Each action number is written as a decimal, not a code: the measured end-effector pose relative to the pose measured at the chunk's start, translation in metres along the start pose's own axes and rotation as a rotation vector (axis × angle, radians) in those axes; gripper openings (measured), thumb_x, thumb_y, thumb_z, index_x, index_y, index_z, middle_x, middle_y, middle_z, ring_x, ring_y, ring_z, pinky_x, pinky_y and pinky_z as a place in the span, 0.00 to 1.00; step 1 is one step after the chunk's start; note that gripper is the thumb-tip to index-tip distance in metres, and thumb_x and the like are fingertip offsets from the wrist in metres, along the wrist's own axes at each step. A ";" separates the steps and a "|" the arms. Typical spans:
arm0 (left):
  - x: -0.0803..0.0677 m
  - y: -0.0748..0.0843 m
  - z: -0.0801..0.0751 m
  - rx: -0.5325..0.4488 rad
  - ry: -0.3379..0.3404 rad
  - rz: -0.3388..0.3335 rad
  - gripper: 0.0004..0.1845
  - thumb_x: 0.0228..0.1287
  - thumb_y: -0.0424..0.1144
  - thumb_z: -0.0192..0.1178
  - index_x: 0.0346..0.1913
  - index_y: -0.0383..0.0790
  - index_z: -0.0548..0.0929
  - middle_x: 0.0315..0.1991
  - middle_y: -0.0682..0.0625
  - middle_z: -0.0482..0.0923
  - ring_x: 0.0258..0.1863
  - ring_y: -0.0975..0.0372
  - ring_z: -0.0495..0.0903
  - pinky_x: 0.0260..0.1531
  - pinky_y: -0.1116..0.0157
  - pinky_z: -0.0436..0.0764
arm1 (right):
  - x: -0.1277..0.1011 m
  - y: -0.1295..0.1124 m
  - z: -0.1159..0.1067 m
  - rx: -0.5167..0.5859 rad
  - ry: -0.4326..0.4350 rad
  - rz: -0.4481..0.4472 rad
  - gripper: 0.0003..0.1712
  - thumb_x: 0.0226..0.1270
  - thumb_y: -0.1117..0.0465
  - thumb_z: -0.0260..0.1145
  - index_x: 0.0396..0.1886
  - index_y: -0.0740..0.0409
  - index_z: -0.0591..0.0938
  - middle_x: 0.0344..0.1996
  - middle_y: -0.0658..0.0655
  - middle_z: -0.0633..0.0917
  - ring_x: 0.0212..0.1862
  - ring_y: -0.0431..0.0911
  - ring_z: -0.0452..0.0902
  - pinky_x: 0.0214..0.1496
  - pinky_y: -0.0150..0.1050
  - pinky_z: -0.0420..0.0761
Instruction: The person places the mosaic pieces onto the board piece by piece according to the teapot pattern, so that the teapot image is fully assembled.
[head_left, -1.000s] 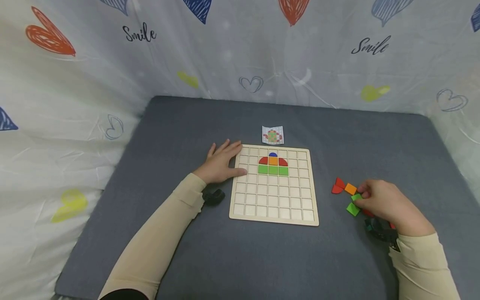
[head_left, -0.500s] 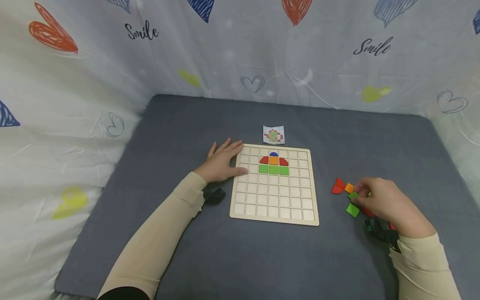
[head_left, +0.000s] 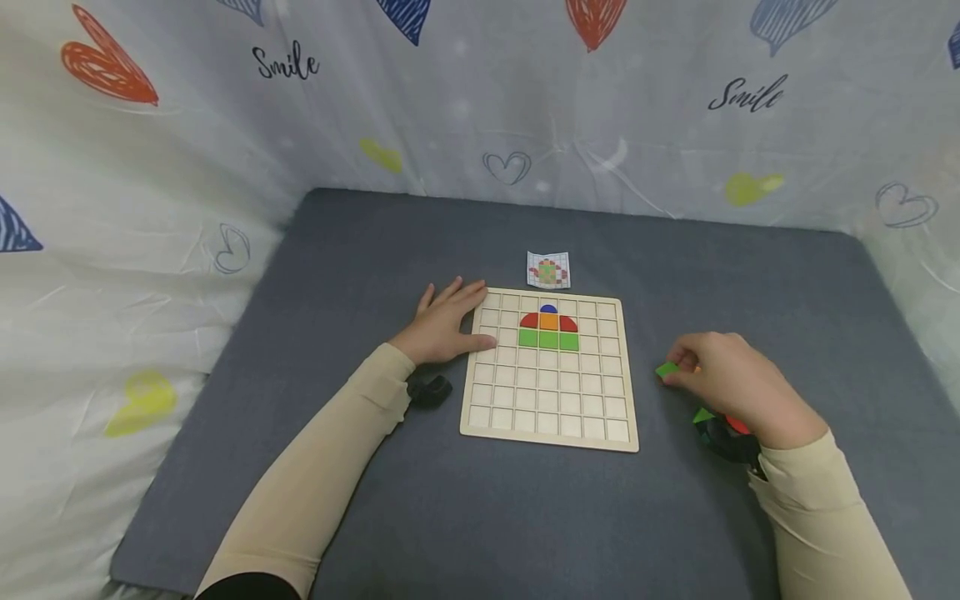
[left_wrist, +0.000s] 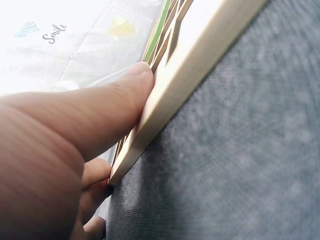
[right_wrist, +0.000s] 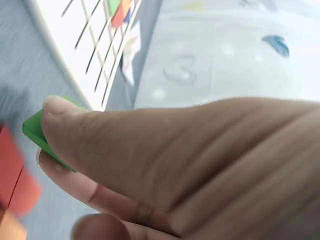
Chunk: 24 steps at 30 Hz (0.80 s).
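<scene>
A wooden grid board (head_left: 550, 417) lies on the grey mat. It carries a blue half-round piece (head_left: 548, 308), red and orange pieces beneath it, and a row of three green squares (head_left: 548, 340). My left hand (head_left: 444, 327) rests flat on the board's left edge (left_wrist: 165, 107), thumb on the frame. My right hand (head_left: 723, 379) pinches a green square piece (head_left: 666, 369) (right_wrist: 37, 132) just above the mat, right of the board. Another green piece (head_left: 702, 414) and red pieces (right_wrist: 12, 175) lie under that hand, partly hidden.
A small pattern card (head_left: 548, 270) lies behind the board. The grey mat (head_left: 420, 500) is fenced by a white curtain with hearts on three sides. Dark wrist straps (head_left: 429, 390) sit at both wrists.
My right hand lifted a green piece from the loose pile and moved left toward the board. It now covers the pile. The left hand stayed put.
</scene>
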<state>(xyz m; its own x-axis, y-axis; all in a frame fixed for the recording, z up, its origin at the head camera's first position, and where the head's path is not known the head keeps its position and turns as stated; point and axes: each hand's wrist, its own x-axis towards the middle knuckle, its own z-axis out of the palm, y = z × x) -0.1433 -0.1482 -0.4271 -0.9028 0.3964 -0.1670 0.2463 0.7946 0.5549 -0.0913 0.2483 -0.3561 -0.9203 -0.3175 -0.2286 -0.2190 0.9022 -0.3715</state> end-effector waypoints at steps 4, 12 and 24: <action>0.000 -0.001 0.000 -0.001 0.002 0.001 0.51 0.70 0.61 0.67 0.85 0.46 0.55 0.86 0.53 0.48 0.86 0.53 0.36 0.80 0.45 0.22 | 0.012 -0.018 0.003 0.003 0.010 -0.043 0.08 0.64 0.58 0.79 0.37 0.55 0.88 0.32 0.50 0.88 0.35 0.45 0.83 0.37 0.48 0.83; 0.000 0.000 -0.001 -0.005 -0.002 0.009 0.50 0.70 0.61 0.67 0.85 0.45 0.55 0.86 0.52 0.48 0.86 0.53 0.36 0.80 0.45 0.23 | 0.034 -0.048 0.011 0.006 0.013 -0.112 0.07 0.61 0.60 0.80 0.33 0.55 0.87 0.28 0.49 0.86 0.30 0.43 0.77 0.34 0.41 0.78; 0.001 -0.001 0.000 0.002 -0.001 -0.001 0.50 0.71 0.62 0.66 0.85 0.46 0.55 0.86 0.53 0.48 0.86 0.53 0.36 0.80 0.46 0.23 | 0.056 -0.078 0.024 -0.036 0.011 -0.226 0.05 0.70 0.63 0.73 0.43 0.56 0.91 0.37 0.51 0.89 0.36 0.44 0.81 0.38 0.45 0.83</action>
<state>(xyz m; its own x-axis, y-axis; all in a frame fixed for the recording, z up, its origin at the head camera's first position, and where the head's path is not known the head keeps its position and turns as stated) -0.1444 -0.1481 -0.4276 -0.9025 0.3964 -0.1686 0.2462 0.7958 0.5532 -0.1177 0.1525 -0.3618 -0.8500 -0.5095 -0.1335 -0.4311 0.8186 -0.3795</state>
